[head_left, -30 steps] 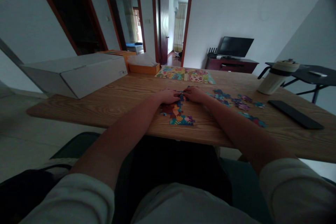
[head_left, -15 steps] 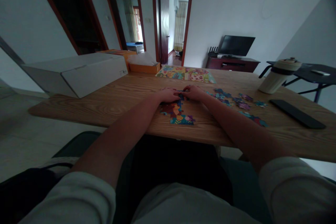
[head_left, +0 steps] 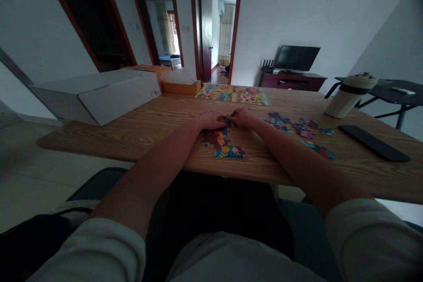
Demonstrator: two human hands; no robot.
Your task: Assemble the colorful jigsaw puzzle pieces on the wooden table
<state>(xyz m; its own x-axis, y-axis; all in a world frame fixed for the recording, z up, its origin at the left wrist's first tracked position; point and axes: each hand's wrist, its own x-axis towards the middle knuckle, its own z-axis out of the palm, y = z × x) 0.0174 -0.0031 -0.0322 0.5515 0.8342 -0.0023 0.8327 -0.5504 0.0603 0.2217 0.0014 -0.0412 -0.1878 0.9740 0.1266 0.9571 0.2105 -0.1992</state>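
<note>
A partly joined jigsaw puzzle (head_left: 220, 139) with dark blue, red and yellow patches lies flat near the table's front edge. At its far edge, my left hand (head_left: 210, 120) rests with thumb and fingers bent around the joined pieces, holding them. Just to the right, my right hand (head_left: 244, 118) has its fingertips pinched on a dark blue puzzle piece (head_left: 228, 119) that touches the far right part of the puzzle. My fingers partly cover that piece, so its fit cannot be made out.
Loose puzzle pieces (head_left: 279, 120) lie right of my hands, some beside my right forearm. Behind stands a colourful picture sheet (head_left: 234, 94). A white box (head_left: 99, 92) and an orange box (head_left: 181, 86) are left; a black slab (head_left: 373, 143) and a cream jug (head_left: 350, 94) are right.
The fingers of both hands have drawn slightly apart, and more of the dark blue piece between them shows. The joined puzzle stays in place.
</note>
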